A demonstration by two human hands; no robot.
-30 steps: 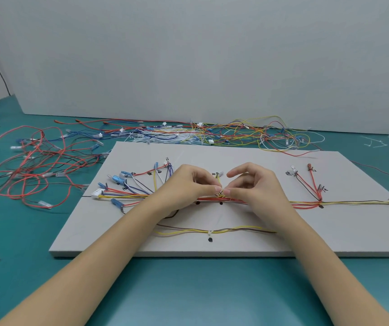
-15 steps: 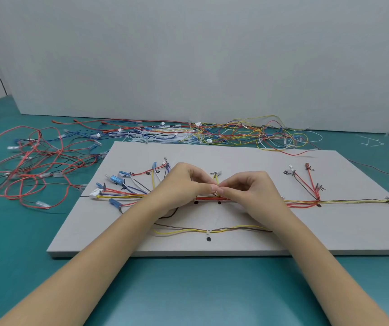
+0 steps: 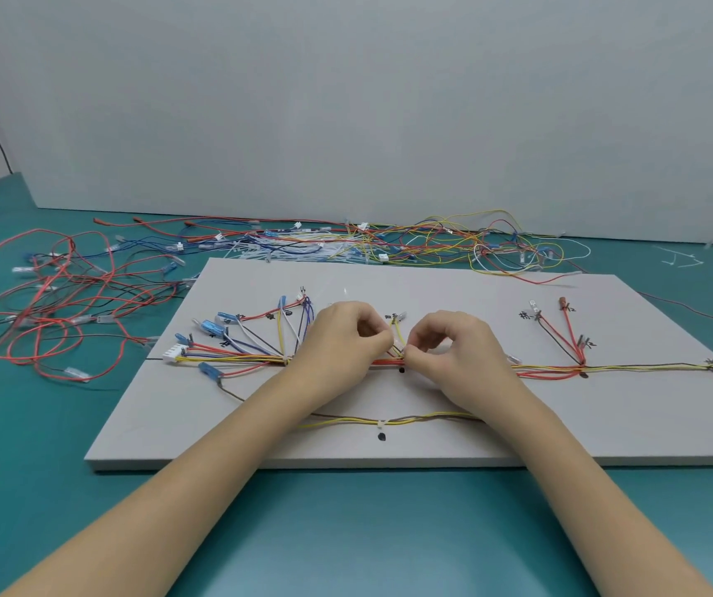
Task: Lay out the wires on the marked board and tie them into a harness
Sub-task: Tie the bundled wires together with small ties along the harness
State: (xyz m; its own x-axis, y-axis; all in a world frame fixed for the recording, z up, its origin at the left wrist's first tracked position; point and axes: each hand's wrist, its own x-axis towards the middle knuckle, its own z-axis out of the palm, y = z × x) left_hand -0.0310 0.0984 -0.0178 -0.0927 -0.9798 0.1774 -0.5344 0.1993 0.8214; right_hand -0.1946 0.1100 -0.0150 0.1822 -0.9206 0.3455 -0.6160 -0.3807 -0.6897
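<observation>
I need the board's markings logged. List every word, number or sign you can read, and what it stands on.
No text can be read for certain.
Handwritten black labels beside the wire ends on the board: too small and blurred to read.
Black dots on the board: plain marks, no writing.
Connectors, wires: no legible print.

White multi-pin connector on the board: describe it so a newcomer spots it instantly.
Find the grey board, then its left side, where the wires fan out. The white connector sits at the fan's left tip. Its neighbours are blue terminals; it alone is white, blocky and ribbed.
</observation>
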